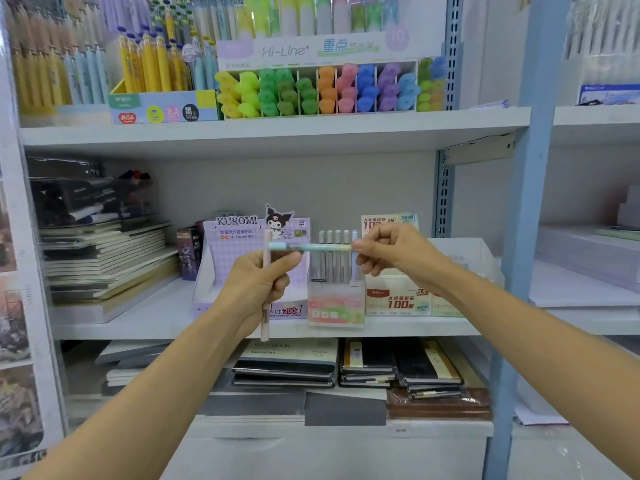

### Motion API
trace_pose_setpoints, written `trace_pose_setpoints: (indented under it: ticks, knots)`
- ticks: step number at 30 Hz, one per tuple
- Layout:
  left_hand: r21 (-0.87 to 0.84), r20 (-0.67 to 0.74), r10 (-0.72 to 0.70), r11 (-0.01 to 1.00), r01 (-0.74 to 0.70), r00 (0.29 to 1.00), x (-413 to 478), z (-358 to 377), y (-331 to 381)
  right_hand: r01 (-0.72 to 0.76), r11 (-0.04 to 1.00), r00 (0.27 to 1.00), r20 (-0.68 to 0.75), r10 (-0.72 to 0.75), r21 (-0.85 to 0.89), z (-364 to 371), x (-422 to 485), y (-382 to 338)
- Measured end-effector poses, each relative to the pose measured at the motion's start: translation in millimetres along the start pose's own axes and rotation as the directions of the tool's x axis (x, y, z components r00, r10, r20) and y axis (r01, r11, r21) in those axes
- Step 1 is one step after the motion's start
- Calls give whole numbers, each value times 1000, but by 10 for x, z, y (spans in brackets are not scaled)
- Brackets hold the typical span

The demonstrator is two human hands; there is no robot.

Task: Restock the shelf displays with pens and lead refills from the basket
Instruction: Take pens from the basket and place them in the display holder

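The person stands facing a shelving unit with both arms stretched forward at the level of the middle shelf (156, 320). The left hand (258, 282) is curled round a pale pink pen (267, 242), gripping it by the middle so that it stands nearly upright, its top end above the knuckles and its lower end showing below the wrist. The right hand (391, 252) pinches the right end of a blue-green pen (308, 247) between thumb and fingertips, with the other fingers folded in. This pen lies level in the air between the two hands. Its left end reaches the top of the pink pen and seems to touch it, though the blur there makes this uncertain.

Behind the hands, on the middle shelf, stands a purple Kuromi display box (221, 258). Just beside it on the right is a clear stand (336, 306) holding a row of upright grey pens (334, 258). To the right of that sits a lead refill box (398, 301) printed with "100".

A stack of notebooks (104, 261) lies at the left of the same shelf. On the shelf above, a highlighter display (311, 88) shows rows of yellow, green, orange, pink, blue and purple caps, with a box of yellow pens (156, 71) to its left. On the shelf below lie dark wrapped notebooks (287, 365) in flat stacks.
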State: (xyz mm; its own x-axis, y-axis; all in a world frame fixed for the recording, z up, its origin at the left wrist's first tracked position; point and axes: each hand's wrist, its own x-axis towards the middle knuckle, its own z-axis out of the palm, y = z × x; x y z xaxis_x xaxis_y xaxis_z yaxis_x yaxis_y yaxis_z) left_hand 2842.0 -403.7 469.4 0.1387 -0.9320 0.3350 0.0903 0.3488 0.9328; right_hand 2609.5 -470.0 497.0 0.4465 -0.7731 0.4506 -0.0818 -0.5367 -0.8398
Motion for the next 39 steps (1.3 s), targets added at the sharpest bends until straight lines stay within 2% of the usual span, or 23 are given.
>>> trace_pose_setpoints:
  ticks: [2,5,10,12,15,18,20,22,24,26,29,33,39]
  knots:
    - [-74,-64,25,997,-30,998,-33,53,43,-8,1000,998,54,9,-11,73,-70,15]
    - [-149,-80,23,988,-34,997,-90,91,85,-17,1000,996,92,17,0,179,-129,47]
    - [-77,-78,60,995,-66,995,-152,83,117,-28,997,978,204,41,-67,325,-174,-6]
    - [19,-62,81,997,-79,995,-158,70,112,33,994,991,130,-19,-105,388,-133,-83]
    - [146,6,91,985,-91,996,-190,107,77,135,989,991,-11,-136,-61,475,-30,-217]
    - [205,87,89,973,-105,992,-215,151,38,148,982,989,32,-146,-116,558,48,-284]
    - [232,92,91,966,-111,992,-194,134,46,135,978,990,65,-127,-156,559,90,-291]
    - [252,69,86,962,-101,994,-135,89,87,150,979,989,30,-147,-137,495,145,-322]
    - [205,30,26,978,-31,999,-50,53,114,172,983,977,-117,-179,-63,369,235,-355]
    - [80,9,-76,994,75,997,-3,30,109,196,979,933,-295,-205,-60,224,341,-363]
    - [162,50,-59,986,51,997,-12,-57,-6,176,969,877,-419,-235,-175,112,489,-246]
    - [177,125,-24,984,1,992,-16,-137,-174,107,968,887,-417,-196,-228,206,599,44]
    - [87,44,-140,987,135,989,82,-150,-301,65,950,927,-333,-171,-306,368,723,360]
